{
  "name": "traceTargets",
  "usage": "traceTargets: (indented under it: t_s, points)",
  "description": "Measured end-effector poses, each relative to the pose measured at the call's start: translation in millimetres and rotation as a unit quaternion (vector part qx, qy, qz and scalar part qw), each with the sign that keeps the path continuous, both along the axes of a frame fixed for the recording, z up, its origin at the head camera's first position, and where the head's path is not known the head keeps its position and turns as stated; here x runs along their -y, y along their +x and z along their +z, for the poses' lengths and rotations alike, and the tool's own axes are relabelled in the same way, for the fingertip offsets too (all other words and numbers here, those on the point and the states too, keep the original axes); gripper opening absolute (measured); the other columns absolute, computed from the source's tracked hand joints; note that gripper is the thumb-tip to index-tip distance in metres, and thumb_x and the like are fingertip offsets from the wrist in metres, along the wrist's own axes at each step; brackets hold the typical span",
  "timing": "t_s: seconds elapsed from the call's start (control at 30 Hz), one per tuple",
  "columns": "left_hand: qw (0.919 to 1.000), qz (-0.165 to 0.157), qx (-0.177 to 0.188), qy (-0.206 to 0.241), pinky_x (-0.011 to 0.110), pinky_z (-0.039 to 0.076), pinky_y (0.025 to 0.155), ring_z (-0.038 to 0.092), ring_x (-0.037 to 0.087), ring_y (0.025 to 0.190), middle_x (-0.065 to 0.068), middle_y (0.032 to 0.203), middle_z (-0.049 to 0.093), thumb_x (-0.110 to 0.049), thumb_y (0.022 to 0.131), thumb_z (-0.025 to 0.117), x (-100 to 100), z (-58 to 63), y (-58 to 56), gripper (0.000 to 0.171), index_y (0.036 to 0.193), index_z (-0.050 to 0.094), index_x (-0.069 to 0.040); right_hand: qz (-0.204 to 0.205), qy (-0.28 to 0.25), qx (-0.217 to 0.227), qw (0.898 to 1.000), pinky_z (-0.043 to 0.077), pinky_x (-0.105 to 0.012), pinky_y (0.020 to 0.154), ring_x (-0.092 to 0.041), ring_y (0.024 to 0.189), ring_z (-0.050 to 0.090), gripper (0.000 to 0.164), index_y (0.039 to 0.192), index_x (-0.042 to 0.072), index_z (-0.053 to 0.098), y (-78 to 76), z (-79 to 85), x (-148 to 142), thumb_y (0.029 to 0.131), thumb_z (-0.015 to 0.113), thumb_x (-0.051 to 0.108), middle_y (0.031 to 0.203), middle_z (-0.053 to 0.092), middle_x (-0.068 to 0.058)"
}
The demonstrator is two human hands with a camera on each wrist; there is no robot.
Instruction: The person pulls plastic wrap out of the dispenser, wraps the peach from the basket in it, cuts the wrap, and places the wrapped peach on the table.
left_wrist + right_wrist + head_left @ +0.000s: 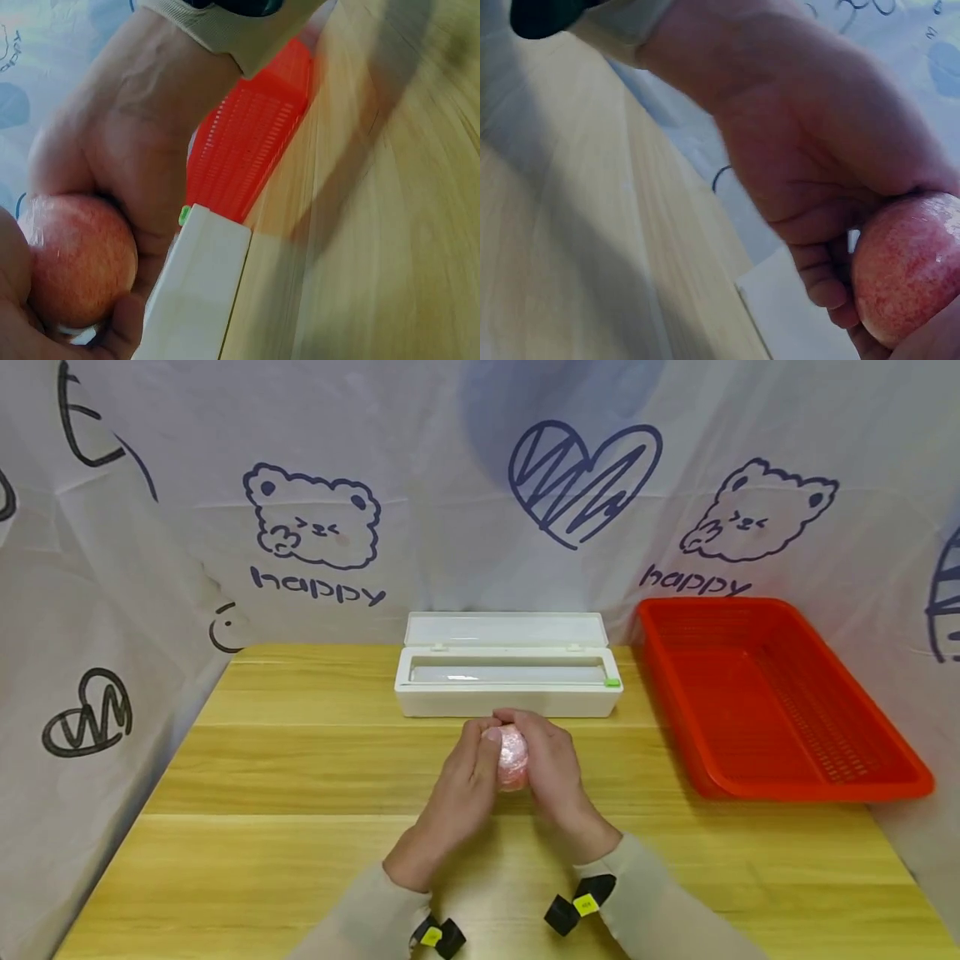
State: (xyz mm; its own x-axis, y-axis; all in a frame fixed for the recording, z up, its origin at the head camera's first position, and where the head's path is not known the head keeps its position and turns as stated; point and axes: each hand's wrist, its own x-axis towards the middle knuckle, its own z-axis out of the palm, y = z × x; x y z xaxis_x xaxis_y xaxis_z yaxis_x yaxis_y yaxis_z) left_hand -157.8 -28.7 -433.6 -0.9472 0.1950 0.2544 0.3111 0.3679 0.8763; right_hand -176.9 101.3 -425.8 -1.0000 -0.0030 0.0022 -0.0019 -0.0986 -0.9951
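Observation:
Between both hands is a red apple (513, 758) with a shiny layer of clear film on it, held above the wooden table. My left hand (467, 772) grips it from the left, the thumb lying along its upper side. From the right, my right hand (553, 766) curls around the same apple, and the fingertips of both hands meet at its far side. The wrist views show the apple (82, 259) cupped between the palms, film glinting on its skin. Just beyond the hands stands a white cling film box (510, 703), lid raised, with a film roll (506, 674) inside.
A red plastic basket (675, 727) sits at the right of the wooden table (300, 860). The film box carries a green slider (612, 682) at its right end. A white printed cloth (450, 527) hangs behind the table and along its sides.

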Motion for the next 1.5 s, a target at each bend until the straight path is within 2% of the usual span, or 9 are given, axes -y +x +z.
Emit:
traceTargets:
  t_s: [0.23, 0.33, 0.5, 0.6, 0.83, 1.0, 1.13, 1.33, 1.5]
  points:
    - [0.9977, 0.056, 0.036, -0.004, 0.039, 0.05, 0.076, 0.055, 0.019, 0.09, 0.005, 0.101, 0.059, -0.049, 0.105, 0.022, 0, 2.4, 0.4, 0.045, 0.116, 0.051, -0.016, 0.015, 0.019, -0.009, 1.0, 0.05, -0.039, 0.095, -0.019, 0.113, 0.056, 0.038, 0.118, 0.014, 0.067, 1.4, -2.1, 1, 0.103, 0.039, 0.034, 0.124, 0.063, -0.006]
    - [0.9895, 0.055, 0.11, 0.076, 0.041, 0.054, 0.069, 0.059, 0.021, 0.08, 0.011, 0.097, 0.061, -0.05, 0.104, 0.023, 5, 7.7, -2.6, 0.05, 0.115, 0.054, -0.012, 0.057, 0.094, -0.077, 0.991, 0.04, -0.046, 0.105, -0.018, 0.124, 0.048, 0.041, 0.131, 0.019, 0.058, 0.5, -4.5, -4, 0.105, 0.033, 0.037, 0.138, 0.054, -0.003]
    - [0.9352, -0.019, 0.256, 0.244, 0.041, 0.058, 0.054, 0.064, 0.027, 0.058, 0.017, 0.09, 0.063, -0.054, 0.103, 0.025, 15, 18.0, -7.0, 0.061, 0.119, 0.053, -0.003, 0.084, 0.205, -0.247, 0.943, 0.04, -0.053, 0.103, -0.022, 0.124, 0.047, 0.036, 0.138, 0.018, 0.05, 3.0, -9.8, -9, 0.104, 0.038, 0.023, 0.139, 0.051, -0.007]
    - [0.9199, -0.062, 0.292, 0.254, 0.039, 0.058, 0.055, 0.066, 0.027, 0.059, 0.017, 0.086, 0.065, -0.06, 0.1, 0.028, 20, 20.9, -6.6, 0.067, 0.121, 0.051, -0.001, 0.055, 0.232, -0.263, 0.935, 0.047, -0.049, 0.095, -0.019, 0.113, 0.054, 0.033, 0.131, 0.018, 0.054, 5.0, -9.2, -7, 0.105, 0.036, 0.027, 0.126, 0.059, -0.005]
    - [0.9482, -0.085, 0.26, 0.162, 0.038, 0.056, 0.048, 0.063, 0.026, 0.053, 0.019, 0.09, 0.058, -0.057, 0.101, 0.029, 24, 15.7, -7.4, 0.059, 0.123, 0.044, -0.005, 0.05, 0.225, -0.144, 0.962, 0.045, -0.048, 0.099, -0.016, 0.116, 0.053, 0.046, 0.124, 0.022, 0.06, 4.6, -9.0, -5, 0.105, 0.027, 0.047, 0.125, 0.061, -0.001]
    - [0.9313, -0.05, 0.307, 0.19, 0.036, 0.057, 0.05, 0.064, 0.024, 0.054, 0.016, 0.079, 0.065, -0.057, 0.101, 0.029, 32, 12.6, -11.7, 0.06, 0.124, 0.051, -0.006, 0.166, 0.256, -0.189, 0.933, 0.041, -0.051, 0.102, -0.021, 0.128, 0.039, 0.058, 0.146, 0.026, 0.038, 6.2, -4.7, -17, 0.094, 0.063, 0.033, 0.151, 0.031, -0.001]
    - [0.925, -0.07, 0.324, 0.186, 0.042, 0.059, 0.067, 0.069, 0.03, 0.074, 0.018, 0.095, 0.067, -0.061, 0.099, 0.028, 38, 14.3, -12.7, 0.066, 0.127, 0.054, -0.007, 0.191, 0.271, -0.184, 0.925, 0.046, -0.046, 0.096, -0.017, 0.119, 0.048, 0.082, 0.146, 0.03, 0.037, 4.2, -3.9, -28, 0.077, 0.081, 0.036, 0.145, 0.04, 0.002]
    - [0.948, -0.116, 0.254, 0.153, 0.051, 0.051, 0.092, 0.06, 0.029, 0.109, 0.013, 0.13, 0.052, -0.052, 0.095, 0.052, 41, 18.1, -14.3, 0.057, 0.136, 0.048, -0.012, 0.177, 0.194, -0.077, 0.962, 0.054, -0.043, 0.083, -0.024, 0.1, 0.061, 0.056, 0.137, 0.017, 0.046, -7.8, -6.2, -45, 0.09, 0.067, 0.038, 0.124, 0.061, -0.009]
    - [0.9665, -0.104, 0.212, 0.102, 0.042, 0.053, 0.089, 0.062, 0.021, 0.106, 0.001, 0.133, 0.055, -0.034, 0.079, 0.079, 43, 16.3, -16.3, 0.059, 0.132, 0.055, -0.023, 0.205, 0.191, -0.048, 0.959, 0.057, -0.041, 0.077, -0.029, 0.092, 0.062, 0.051, 0.137, 0.013, 0.048, -12.1, -6.8, -55, 0.094, 0.061, 0.037, 0.12, 0.062, -0.014]
